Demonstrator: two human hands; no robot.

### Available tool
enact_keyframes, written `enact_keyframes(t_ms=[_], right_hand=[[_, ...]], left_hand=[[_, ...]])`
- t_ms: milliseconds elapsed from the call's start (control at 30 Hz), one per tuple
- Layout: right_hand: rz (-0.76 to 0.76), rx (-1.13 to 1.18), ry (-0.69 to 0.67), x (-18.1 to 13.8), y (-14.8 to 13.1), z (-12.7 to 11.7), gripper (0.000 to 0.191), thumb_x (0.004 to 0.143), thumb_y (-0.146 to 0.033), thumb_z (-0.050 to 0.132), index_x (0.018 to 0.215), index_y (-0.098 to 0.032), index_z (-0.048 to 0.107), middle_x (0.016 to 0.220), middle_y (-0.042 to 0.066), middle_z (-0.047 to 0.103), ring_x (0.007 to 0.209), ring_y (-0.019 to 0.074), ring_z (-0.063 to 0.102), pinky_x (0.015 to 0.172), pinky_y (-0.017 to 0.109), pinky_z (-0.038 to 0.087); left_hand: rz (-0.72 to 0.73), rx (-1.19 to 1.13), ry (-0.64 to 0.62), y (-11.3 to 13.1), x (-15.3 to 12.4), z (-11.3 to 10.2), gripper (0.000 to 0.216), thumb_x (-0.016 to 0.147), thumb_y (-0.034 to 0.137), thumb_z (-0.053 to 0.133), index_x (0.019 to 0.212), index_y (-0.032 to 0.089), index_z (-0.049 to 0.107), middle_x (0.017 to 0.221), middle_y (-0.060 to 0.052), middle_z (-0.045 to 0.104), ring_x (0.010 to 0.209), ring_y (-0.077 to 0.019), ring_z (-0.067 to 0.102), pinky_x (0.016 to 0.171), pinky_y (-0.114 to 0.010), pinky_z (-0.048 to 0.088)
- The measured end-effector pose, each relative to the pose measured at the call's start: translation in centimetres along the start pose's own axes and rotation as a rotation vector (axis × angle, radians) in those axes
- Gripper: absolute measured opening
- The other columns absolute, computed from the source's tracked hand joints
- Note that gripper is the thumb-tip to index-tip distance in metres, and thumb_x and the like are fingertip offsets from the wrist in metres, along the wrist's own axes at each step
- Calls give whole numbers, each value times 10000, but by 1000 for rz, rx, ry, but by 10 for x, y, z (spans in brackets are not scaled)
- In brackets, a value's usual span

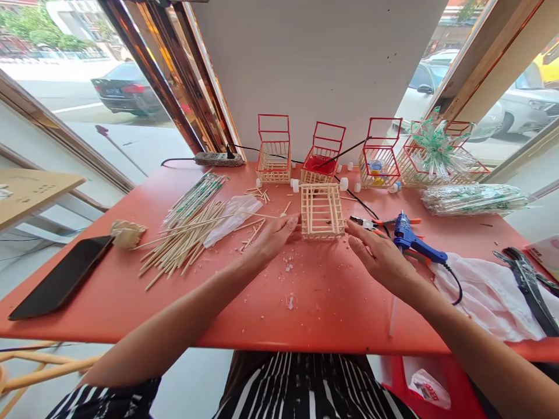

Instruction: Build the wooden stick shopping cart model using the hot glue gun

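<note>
Both of our hands lie flat and empty on the table (pixel 305 314), fingers stretched out, one on each side of the stick frame (pixel 322 210). Our left hand (pixel 271 238) has its fingertips at the frame's lower left corner, seemingly just touching it. Our right hand (pixel 379 256) rests just beside the lower right corner, and we cannot tell whether it makes contact. The frame, a small open box of thin pale sticks, sits upright in the middle of the table, straight ahead of us. We judge it light and fragile at its joints, so we press evenly from both sides with the finger pads, low on the frame, and avoid squeezing single bars. The pliers (pixel 375 222) and the blue glue gun (pixel 413 240) lie near our right hand, its cord trailing close to our wrist, so we mind our sleeve side. Loose sticks (pixel 187 238) lie in a heap to the left, and red-topped baskets (pixel 273 152) stand along the back edge.
</note>
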State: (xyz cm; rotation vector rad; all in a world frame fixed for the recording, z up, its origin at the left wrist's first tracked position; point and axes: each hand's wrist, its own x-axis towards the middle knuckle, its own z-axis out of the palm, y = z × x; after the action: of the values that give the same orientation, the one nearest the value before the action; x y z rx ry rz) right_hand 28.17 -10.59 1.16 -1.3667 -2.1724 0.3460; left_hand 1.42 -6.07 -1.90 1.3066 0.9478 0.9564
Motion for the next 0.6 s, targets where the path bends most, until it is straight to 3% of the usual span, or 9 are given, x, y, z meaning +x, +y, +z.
enact_keyframes(t_ms=[167, 467, 600], right_hand=[[57, 0, -24, -31, -15, -1, 554, 1121, -470, 420, 1565, -202, 613, 1482, 158, 710, 1396, 327, 684, 1103, 528, 607], [32, 47, 71, -66, -27, 19, 546, 1131, -436, 435, 1631, -240, 536, 1612, 132, 606, 1551, 296, 531, 1230, 543, 509], [4, -7, 133, -68, -22, 24, 524, 1130, -433, 455, 1598, -225, 566, 1548, 143, 670, 1485, 309, 607, 1200, 545, 530]], left_hand=[[-20, 25, -34, 4, -19, 1, 843, 806, 898, 682, 1245, 188, 796, 1303, -191, 781, 1210, -329, 737, 1048, -478, 588], [52, 90, -82, -5, -49, 9, 820, 894, 876, 598, 1316, 193, 765, 1316, -167, 779, 1252, -343, 733, 1067, -488, 600], [75, 134, 5, -20, -48, 8, 886, 901, 868, 585, 1372, 129, 714, 1376, -210, 739, 1230, -344, 735, 1017, -480, 625]])
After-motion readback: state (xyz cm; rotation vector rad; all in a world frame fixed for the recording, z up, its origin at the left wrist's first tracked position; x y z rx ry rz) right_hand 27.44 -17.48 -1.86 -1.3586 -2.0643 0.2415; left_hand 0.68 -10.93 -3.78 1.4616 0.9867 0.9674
